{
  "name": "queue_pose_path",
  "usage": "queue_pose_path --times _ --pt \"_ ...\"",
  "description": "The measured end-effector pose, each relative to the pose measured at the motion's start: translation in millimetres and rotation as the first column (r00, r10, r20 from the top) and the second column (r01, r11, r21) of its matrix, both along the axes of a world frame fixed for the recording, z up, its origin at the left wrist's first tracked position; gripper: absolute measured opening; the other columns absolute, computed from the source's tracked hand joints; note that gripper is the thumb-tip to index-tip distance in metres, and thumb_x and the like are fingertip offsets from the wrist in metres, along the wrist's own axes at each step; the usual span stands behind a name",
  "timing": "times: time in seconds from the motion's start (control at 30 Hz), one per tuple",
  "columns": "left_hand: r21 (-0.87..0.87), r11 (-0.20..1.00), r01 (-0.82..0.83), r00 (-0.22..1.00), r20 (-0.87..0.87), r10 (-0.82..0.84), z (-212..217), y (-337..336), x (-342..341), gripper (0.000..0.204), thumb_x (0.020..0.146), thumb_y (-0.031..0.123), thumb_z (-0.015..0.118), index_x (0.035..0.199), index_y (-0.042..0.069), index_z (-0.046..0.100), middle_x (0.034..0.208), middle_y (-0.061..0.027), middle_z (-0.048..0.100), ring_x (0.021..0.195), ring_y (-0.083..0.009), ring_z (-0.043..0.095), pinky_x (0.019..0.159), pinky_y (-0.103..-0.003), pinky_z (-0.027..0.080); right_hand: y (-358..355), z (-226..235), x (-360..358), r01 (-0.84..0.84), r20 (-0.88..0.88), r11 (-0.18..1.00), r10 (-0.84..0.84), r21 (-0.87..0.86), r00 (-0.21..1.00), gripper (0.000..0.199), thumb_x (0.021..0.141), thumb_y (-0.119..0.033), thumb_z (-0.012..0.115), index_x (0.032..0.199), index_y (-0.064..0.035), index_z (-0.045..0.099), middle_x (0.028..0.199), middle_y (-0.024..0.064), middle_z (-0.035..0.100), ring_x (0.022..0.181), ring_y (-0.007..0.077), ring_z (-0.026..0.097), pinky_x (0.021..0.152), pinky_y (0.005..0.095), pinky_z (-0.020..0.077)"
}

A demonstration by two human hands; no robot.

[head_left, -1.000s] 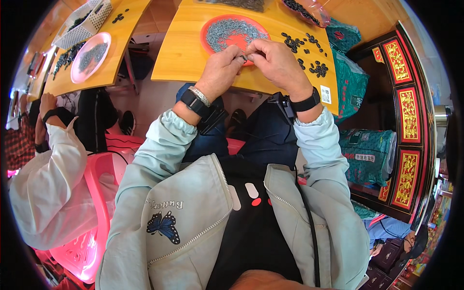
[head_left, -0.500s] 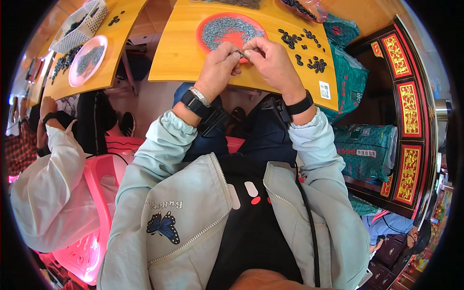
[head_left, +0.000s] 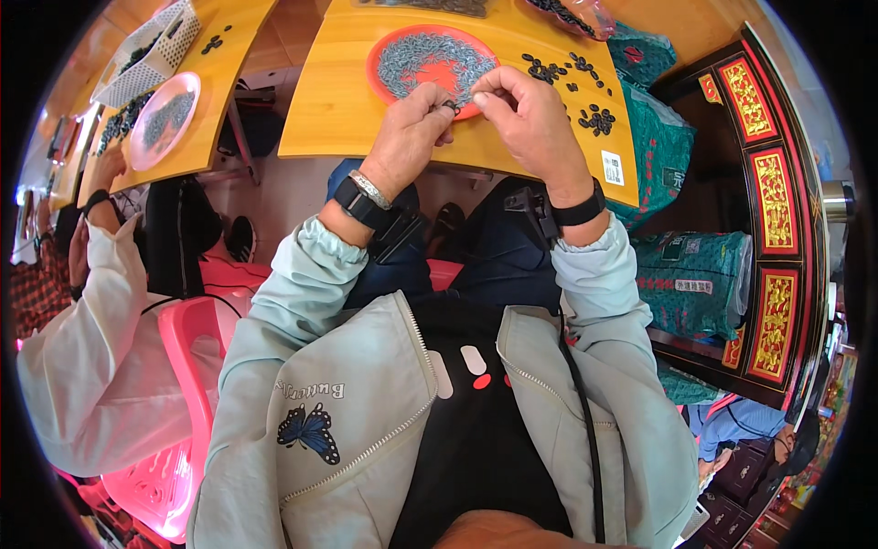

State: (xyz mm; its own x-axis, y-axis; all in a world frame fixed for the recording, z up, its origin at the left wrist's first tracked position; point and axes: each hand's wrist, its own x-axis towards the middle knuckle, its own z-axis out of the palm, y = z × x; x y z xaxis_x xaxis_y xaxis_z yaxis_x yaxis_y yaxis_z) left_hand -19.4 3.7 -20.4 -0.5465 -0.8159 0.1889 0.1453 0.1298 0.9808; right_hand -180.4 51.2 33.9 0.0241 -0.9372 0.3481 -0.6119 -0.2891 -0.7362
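My left hand (head_left: pixel 413 130) is closed in a pinch on a small dark ring-like piece (head_left: pixel 450 107), just over the near rim of an orange-red round plate (head_left: pixel 372 73). Small grey metal pieces (head_left: pixel 416 57), slim and pin-like, cover much of that plate. Beside it, a short gap away, my right hand (head_left: pixel 535 123) has thumb and forefinger pressed together at the plate's right edge. Whatever lies between those fingertips is too small to make out. Black oval pieces (head_left: pixel 596 120) lie in loose clusters to the right of my right hand.
The yellow tabletop (head_left: pixel 338 110) ends just before my lap. Green bags (head_left: pixel 690 274) stand to the right, by a dark carved cabinet (head_left: pixel 766 220). At left, a co-worker's hand (head_left: pixel 110 165) is near a pink plate (head_left: pixel 137 151) and a white basket (head_left: pixel 174 50).
My fingertips have parted: the right hand has shifted to the right, away from the left one. The dark piece stays in my left hand. The co-worker's hand has moved up toward the pink plate.
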Motion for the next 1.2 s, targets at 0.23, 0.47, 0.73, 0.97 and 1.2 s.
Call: queue_pose_path --times 0.23,0.47,0.73,0.97,1.2 --pt "-0.172 0.982 -0.084 0.990 0.094 0.102 -2 3 -1 0.009 0.084 0.009 0.052 0.086 0.000 0.053 0.069 -0.0087 0.054 0.062 -0.0168 0.054 0.058 -0.029 0.044 5 -1 2 -0.039 -0.112 0.999 0.035 -0.030 0.993 0.010 0.081 -0.007 0.057 0.085 0.0019 0.058 0.071 0.0086 0.061 0.062 0.0138 0.055 0.060 0.0255 0.0432" --pt "-0.307 0.945 -0.110 0.974 0.156 0.164 -3 3 2 0.010 0.083 0.009 0.054 0.088 0.001 0.053 0.073 -0.0156 0.056 0.068 -0.0296 0.056 0.061 -0.035 0.044 4 -4 5 -0.064 -0.125 0.998 0.061 -0.024 0.990 0.008 0.081 -0.005 0.056 0.084 0.0020 0.057 0.072 0.0116 0.061 0.063 0.0175 0.057 0.059 0.0275 0.0439" --pt "-0.445 0.892 -0.086 0.953 0.226 0.205 3 5 1 0.007 0.081 0.007 0.053 0.085 0.002 0.052 0.077 -0.0197 0.056 0.076 -0.0384 0.055 0.063 -0.041 0.043 3 -7 4 -0.083 -0.178 0.996 0.075 -0.040 0.981 0.006 0.080 -0.003 0.056 0.084 0.0015 0.056 0.073 0.0148 0.060 0.064 0.0255 0.058 0.058 0.0307 0.0438" --pt "-0.517 0.852 -0.083 0.944 0.233 0.234 7 10 0 0.006 0.081 0.007 0.053 0.085 0.001 0.051 0.076 -0.0210 0.054 0.077 -0.0399 0.054 0.063 -0.042 0.043 9 -8 9 -0.017 -0.202 0.998 0.004 -0.063 0.979 0.008 0.079 -0.008 0.054 0.082 -0.0013 0.057 0.075 0.0190 0.060 0.071 0.0371 0.058 0.061 0.0412 0.0458" --pt "-0.495 0.867 -0.052 0.947 0.252 0.201 4 8 1 0.007 0.082 0.008 0.053 0.084 0.001 0.051 0.075 -0.0214 0.054 0.075 -0.0403 0.053 0.062 -0.042 0.042 12 -8 8 -0.001 -0.218 0.998 -0.015 -0.071 0.976 0.007 0.081 -0.006 0.056 0.083 0.0004 0.057 0.075 0.0164 0.061 0.067 0.0307 0.059 0.060 0.0344 0.0449"
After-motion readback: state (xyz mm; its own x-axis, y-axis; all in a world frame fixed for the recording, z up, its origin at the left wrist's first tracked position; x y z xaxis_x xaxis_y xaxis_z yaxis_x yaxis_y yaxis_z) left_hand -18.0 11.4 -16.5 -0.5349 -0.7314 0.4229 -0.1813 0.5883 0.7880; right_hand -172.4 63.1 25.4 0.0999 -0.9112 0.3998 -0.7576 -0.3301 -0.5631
